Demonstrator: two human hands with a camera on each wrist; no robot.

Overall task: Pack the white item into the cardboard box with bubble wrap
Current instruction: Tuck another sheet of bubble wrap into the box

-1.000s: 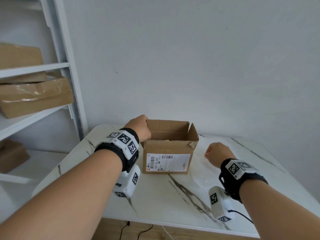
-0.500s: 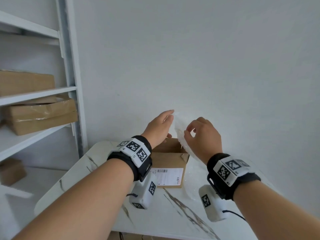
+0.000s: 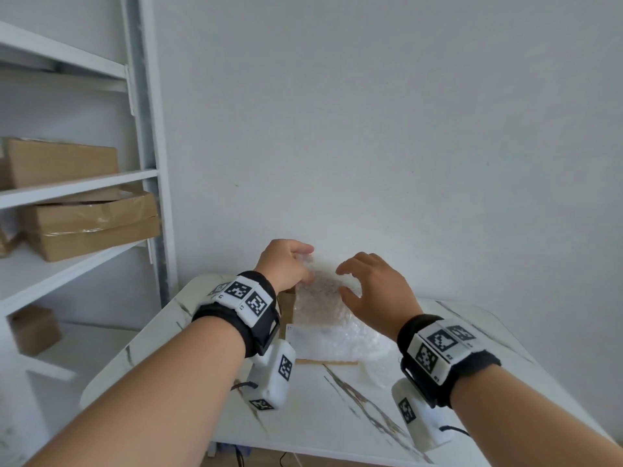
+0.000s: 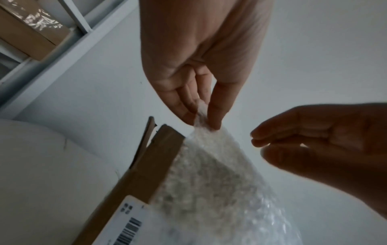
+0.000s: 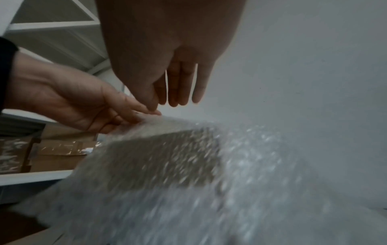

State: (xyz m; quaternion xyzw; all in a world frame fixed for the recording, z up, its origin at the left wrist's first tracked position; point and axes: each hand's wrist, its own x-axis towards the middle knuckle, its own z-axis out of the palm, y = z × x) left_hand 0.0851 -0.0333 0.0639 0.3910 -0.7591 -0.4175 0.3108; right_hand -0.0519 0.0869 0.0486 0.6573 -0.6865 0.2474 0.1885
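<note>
Lining step, I judge: my left hand (image 4: 201, 69) pinches the bubble wrap (image 3: 323, 308) draped over the cardboard box (image 4: 146, 165); right hand (image 3: 374, 291), at its 3 o'clock, hovers slack, empty. Next: press it inside. White item unseen.

Bubble wrap (image 3: 328, 308): clear plastic, bumpy, glinting, semi-see-through. Cardboard box (image 4: 146, 165): matt brown card w/ smooth white paper label (image 4: 130, 220). Table (image 3: 188, 382): glossy white marble-look top, grey-brown veins. Shelf (image 3: 145, 163): smooth white-painted. Shelf boxes (image 3: 91, 224): brown card, shiny tape.
</note>
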